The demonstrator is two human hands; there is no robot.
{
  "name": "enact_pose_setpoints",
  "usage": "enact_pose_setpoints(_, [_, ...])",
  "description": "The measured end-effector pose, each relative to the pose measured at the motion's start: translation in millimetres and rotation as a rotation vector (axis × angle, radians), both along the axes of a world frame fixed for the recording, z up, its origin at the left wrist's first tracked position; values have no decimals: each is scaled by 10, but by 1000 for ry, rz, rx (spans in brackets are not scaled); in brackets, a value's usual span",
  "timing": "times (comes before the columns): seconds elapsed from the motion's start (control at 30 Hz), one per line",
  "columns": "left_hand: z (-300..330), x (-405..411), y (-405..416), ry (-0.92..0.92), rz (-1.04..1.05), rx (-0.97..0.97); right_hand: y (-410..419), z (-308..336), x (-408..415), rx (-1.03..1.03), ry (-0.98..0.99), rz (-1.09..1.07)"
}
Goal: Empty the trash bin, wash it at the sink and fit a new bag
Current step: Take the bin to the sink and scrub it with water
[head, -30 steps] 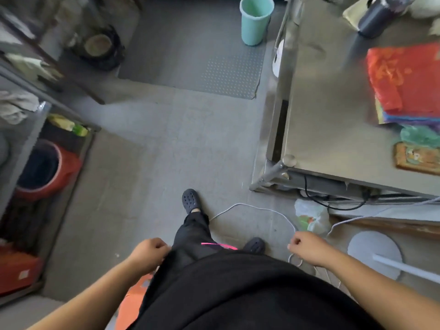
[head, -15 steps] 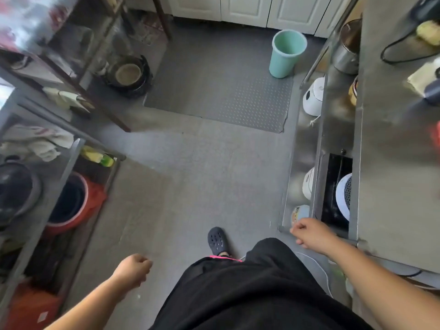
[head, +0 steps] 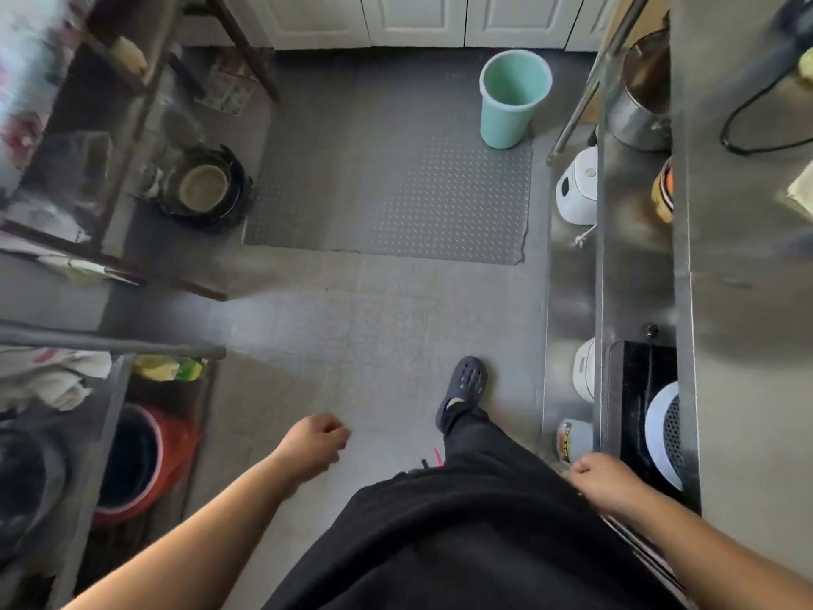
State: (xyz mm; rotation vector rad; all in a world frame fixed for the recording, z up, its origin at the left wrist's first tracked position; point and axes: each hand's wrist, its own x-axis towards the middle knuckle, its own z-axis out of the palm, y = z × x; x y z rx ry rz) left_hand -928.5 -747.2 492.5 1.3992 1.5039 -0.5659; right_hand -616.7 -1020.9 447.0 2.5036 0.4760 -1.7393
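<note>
While the person stands on the gray floor (head: 374,328) in a small kitchen, the task looks like it has hardly begun. The mint green trash bin (head: 512,101) sits upright at the far corner of the bumpy gray mat (head: 387,200), close to the white cupboard doors (head: 418,17) and well apart from both hands. From above its inside looks bare, with no bag and no trash showing, but the very bottom is hard to see, so it may or may not be emptied already.

The left hand (head: 314,444) hangs over the floor with its fingers curled into a loose fist, and it holds nothing. The right hand (head: 605,479) is curled too, down by the edge of the steel counter (head: 748,301), and nothing can be seen in it.

One foot in a dark clog (head: 464,387) points toward the bin, so the person seems to be walking that way. No sink shows here, and no new bag shows either. So the washing is likely still to do, and the new bag is still to fit.

On the left are metal shelves (head: 110,345) with a red bucket (head: 145,464) down low. On the right, under the counter, stand a white rice cooker (head: 578,187) and a steel pot (head: 642,103). The first job is likely to reach the bin and pick it up
</note>
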Motion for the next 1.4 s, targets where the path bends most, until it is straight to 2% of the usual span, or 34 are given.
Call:
enact_pose_setpoints(0.17, [73,685,663,-17,-23,-9,1119,181,691,88,74,48])
enact_pose_setpoints(0.5, [-137,1046,2278,51,54,-48,3077,276,1879,270,-43,-143])
enact_pose_setpoints(0.6, [-240,1182,2916,81,52,-67,3407,217,2117,236,-110,-233])
enact_pose_setpoints(0.73, [-235,1599,3835,119,-76,-61,3677,195,2282,182,-101,-411])
enact_pose_setpoints(0.87, [-112,2366,4719,80,-222,25,3748,254,2368,149,-97,-502])
enact_pose_setpoints(0.97, [-62,3055,5189,33,-255,110,3720,266,2468,90,-67,-502])
enact_pose_setpoints(1.2, [-227,4562,5494,-49,-277,97,3956,-98,3257,5,-20,-466])
enact_pose_setpoints(1.3, [-263,4972,5381,-6,-247,50,4313,-212,3896,27,17,-381])
enact_pose_setpoints(1.4, [-256,5207,5230,112,-332,36,4790,-275,4551,65,23,-328])
